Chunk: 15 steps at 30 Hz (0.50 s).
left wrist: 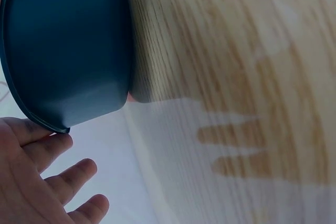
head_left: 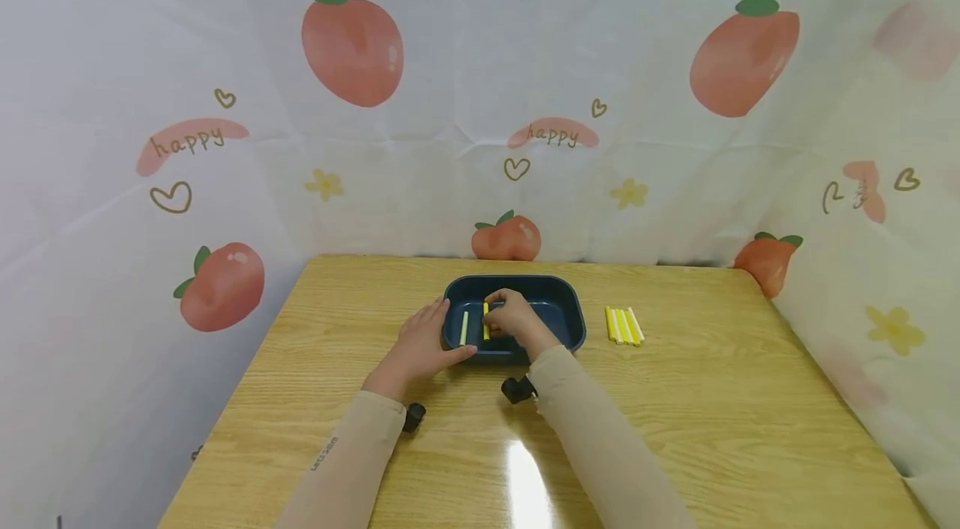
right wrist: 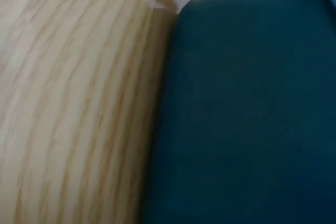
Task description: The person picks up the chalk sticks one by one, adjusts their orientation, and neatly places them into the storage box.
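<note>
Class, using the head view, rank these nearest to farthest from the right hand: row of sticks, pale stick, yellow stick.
1. Yellow stick: inside the tray, touching the right hand.
2. Pale stick: inside the tray, farther left.
3. Row of sticks: on the table, right of the tray.

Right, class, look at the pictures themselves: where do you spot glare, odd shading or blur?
Head view: white glare on the wood-grain table between the sleeves; left wrist view: pale sheen on the wood, broken by darker finger-shaped patches; right wrist view: dark blue tray looks dim and soft, its lower edge blurred.
</note>
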Motion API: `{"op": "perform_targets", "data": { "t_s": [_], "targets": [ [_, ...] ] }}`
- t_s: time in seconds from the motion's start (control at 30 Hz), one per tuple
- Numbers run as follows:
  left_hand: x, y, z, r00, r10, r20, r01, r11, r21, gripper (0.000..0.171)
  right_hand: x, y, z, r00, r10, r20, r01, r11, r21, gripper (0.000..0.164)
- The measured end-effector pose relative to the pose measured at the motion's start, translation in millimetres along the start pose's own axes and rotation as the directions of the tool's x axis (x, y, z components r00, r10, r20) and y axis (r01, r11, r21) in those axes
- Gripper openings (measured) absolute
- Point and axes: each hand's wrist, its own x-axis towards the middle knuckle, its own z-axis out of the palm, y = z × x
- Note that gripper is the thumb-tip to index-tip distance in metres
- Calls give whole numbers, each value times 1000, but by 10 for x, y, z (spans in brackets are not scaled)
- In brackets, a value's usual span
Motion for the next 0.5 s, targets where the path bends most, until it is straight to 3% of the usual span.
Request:
{"op": "perform_targets", "data": {
  "t_s": [0.5],
  "targets": [
    [-6, -7, 12, 1000, 7, -4, -7, 1000, -5, 107, 36, -9, 97, 998, 63, -19, -64, 996, -58, 42]
  ]
}}
